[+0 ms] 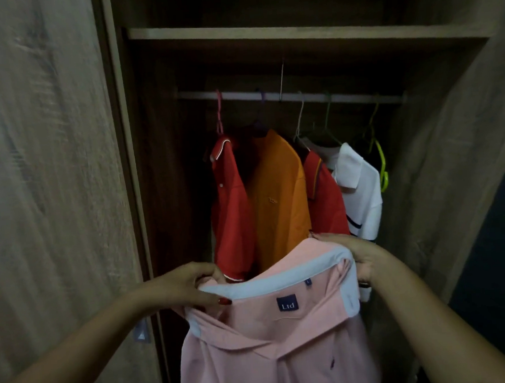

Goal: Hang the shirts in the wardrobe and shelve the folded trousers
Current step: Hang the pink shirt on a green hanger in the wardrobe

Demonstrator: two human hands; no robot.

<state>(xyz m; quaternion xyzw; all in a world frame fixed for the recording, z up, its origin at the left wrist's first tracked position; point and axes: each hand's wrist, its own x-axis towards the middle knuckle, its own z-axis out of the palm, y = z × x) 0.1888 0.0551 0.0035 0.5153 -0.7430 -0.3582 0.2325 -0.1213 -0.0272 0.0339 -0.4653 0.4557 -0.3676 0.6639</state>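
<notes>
I hold a pink polo shirt [273, 339] with a pale blue collar and a dark "Ltd" label up in front of the open wardrobe. My left hand [189, 282] grips the collar at its left end. My right hand [360, 258] grips the collar's right end. Behind it, on the rail [292, 96], hang a red shirt [232, 204], an orange shirt [278, 198], a second red shirt [325, 198] and a white shirt [360, 189]. An empty yellow-green hanger [381, 158] hangs at the rail's right end. No hanger shows inside the pink shirt. No trousers are in view.
A wooden shelf [294, 34] runs above the rail. The wardrobe door [50, 175] stands open on the left, with the wardrobe's side wall [440, 154] on the right. A thin metal hook [281, 78] hangs near the rail's middle.
</notes>
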